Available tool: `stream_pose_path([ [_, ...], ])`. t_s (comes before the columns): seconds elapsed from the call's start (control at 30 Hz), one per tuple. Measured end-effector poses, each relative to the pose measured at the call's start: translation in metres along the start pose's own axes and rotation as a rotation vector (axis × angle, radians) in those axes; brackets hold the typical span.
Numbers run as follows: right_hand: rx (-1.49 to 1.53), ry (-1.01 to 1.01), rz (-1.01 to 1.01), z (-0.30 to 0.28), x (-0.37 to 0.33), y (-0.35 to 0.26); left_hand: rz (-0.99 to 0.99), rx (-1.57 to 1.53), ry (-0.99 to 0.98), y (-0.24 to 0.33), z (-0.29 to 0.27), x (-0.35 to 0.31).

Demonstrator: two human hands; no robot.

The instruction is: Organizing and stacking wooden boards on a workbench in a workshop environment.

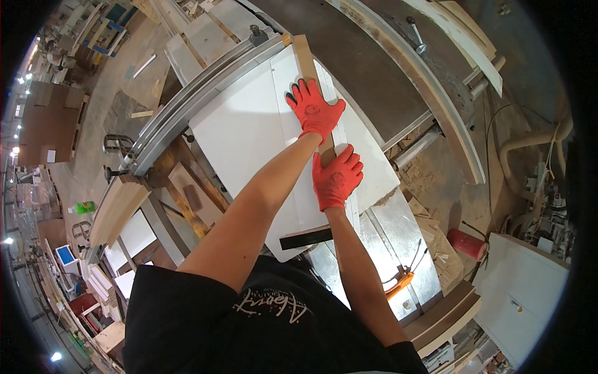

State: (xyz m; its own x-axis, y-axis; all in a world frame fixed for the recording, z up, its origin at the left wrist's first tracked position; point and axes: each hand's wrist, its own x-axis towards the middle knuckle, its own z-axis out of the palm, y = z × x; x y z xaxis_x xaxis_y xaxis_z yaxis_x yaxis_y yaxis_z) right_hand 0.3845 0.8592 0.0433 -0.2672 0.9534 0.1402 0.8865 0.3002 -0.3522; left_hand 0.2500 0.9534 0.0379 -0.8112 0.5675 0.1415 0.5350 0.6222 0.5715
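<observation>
A large white board (pixel 240 146) lies in front of me, with a narrow brown wooden strip (pixel 304 57) running lengthwise over it. My left hand (pixel 314 113), in a red glove, rests on the far part of the strip with its fingers spread. Closer to me, my right hand (pixel 337 179), also red-gloved, lies over the strip and the board beside it, thumb and fingers apart. Part of the strip is hidden beneath both hands. A dark, black-faced bar (pixel 306 238) sits across the near end of the board, by my right wrist.
A metal rail (pixel 205 84) borders the board on the far left. Right of my right forearm, an orange-handled tool (pixel 400 283) lies on a shiny metal table (pixel 378 249). Long curved-looking wooden pieces (pixel 445 311) stand at the lower right. A red cylinder (pixel 467 244) lies near a white cabinet (pixel 520 293).
</observation>
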Motion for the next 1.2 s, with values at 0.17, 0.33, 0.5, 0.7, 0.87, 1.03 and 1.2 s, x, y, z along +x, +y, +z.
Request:
stream_pose_path([
  [0.17, -0.006, -0.005, -0.012, -0.0013, 0.0015, -0.0034, 0.026, 0.028, 0.088, -0.0058, 0.0052, 0.0018],
  [0.33, -0.038, -0.026, -0.006, -0.0004, 0.0015, -0.0019, 0.010, 0.002, 0.060, -0.0035, 0.0023, 0.0004],
  [0.5, -0.010, -0.022, 0.012, 0.0000, 0.0010, -0.0035, 0.016, -0.002, 0.043, -0.0057, 0.0025, 0.0009],
  [0.7, -0.051, -0.046, 0.006, 0.0001, 0.0017, -0.0037, 0.010, -0.008, 0.037, -0.0077, 0.0054, 0.0016],
  [0.87, -0.054, -0.052, 0.000, 0.0001, 0.0017, -0.0040, -0.003, -0.010, 0.005, -0.0074, 0.0036, 0.0022],
  [1.03, -0.059, -0.045, -0.005, 0.0016, 0.0022, -0.0039, -0.007, -0.008, -0.021, -0.0063, 0.0009, 0.0032],
  [1.2, -0.071, -0.037, -0.008, 0.0017, 0.0023, -0.0051, -0.002, 0.001, 0.012, -0.0063, 0.0005, 0.0045],
])
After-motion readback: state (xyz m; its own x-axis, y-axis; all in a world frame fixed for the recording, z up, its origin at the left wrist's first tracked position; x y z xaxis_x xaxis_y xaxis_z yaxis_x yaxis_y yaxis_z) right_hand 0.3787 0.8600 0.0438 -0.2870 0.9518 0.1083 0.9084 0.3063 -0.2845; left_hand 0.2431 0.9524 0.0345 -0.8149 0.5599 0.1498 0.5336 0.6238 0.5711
